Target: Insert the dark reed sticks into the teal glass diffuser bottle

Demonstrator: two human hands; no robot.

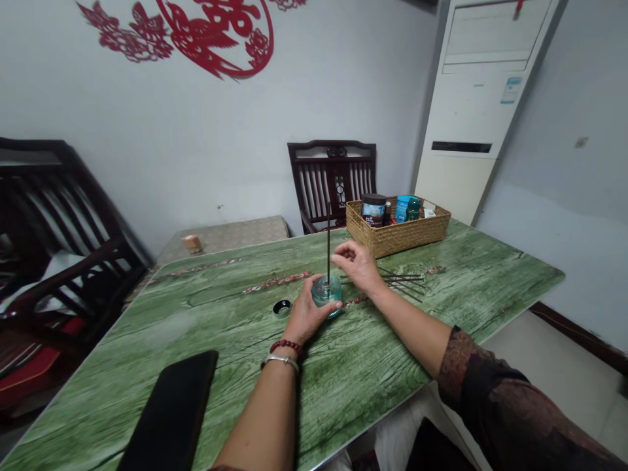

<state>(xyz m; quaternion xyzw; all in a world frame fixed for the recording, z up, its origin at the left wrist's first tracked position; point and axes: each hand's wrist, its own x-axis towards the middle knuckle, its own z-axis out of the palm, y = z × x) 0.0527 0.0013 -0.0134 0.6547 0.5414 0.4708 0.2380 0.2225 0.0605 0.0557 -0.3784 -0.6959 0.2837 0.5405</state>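
Note:
A small teal glass bottle (328, 290) stands on the green table (206, 327), and my left hand (309, 314) is wrapped round its near side. One thin dark reed stick (328, 242) stands upright in the bottle's neck. Just right of that stick hovers my right hand (357, 263), fingers loosely curled, thumb and forefinger near the stick but apart from it. Several more dark sticks (405, 281) lie flat on the table to the right of that hand. A small black cap (282, 307) lies left of the bottle.
A woven basket (407, 232) with jars and a blue tub stands at the table's far side. A black phone (171, 412) lies at the near left. A dark wooden chair (333, 180) stands behind the table, a wooden bench (59, 216) at left.

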